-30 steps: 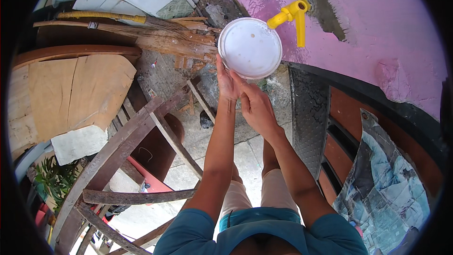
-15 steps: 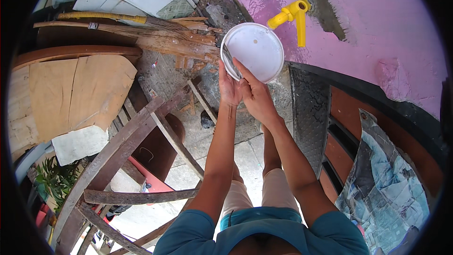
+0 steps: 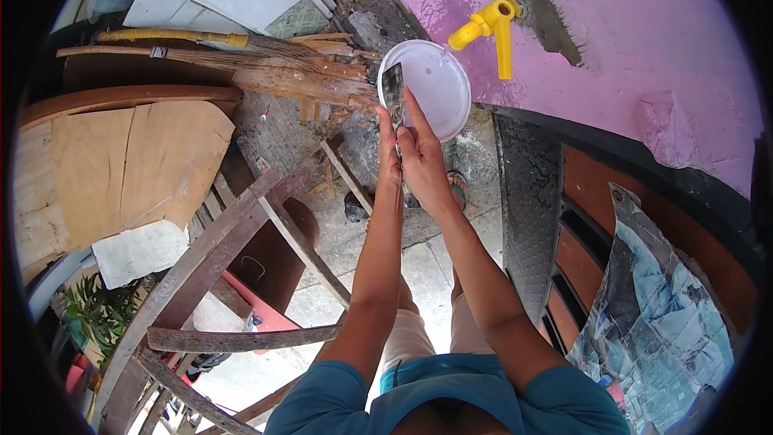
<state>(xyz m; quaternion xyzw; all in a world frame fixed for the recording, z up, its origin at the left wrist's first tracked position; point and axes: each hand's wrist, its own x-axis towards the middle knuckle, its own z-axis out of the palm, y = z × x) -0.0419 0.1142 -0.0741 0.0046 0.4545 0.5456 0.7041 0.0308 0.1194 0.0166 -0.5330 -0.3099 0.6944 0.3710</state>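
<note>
A flat, wet-looking metal blade [image 3: 393,89] points away from me, its shape like a trowel or scraper. Its lower end and any handle are hidden between my hands. My left hand [image 3: 388,149] lies along its left side, fingers partly curled against it. From the right, my right hand [image 3: 423,163] closes over the lower part, thumb across it and index finger stretched along the edge. Behind the blade is a round white bucket [image 3: 443,93] with pale contents or a pale bottom. Above it a yellow tap [image 3: 483,26] juts from the wall.
The pink wall [image 3: 628,24] rises at the right, with a dark door-like panel [image 3: 531,185] below. A broom [image 3: 201,54] and splintered wood [image 3: 298,76] lie far left. A curved wooden frame [image 3: 193,266] stands near my left arm, and a torn patterned sheet [image 3: 660,306] hangs right.
The blade has turned so its broad face shows and stands more upright. Both hands have shifted slightly down, and my right hand has moved left, closer against the left.
</note>
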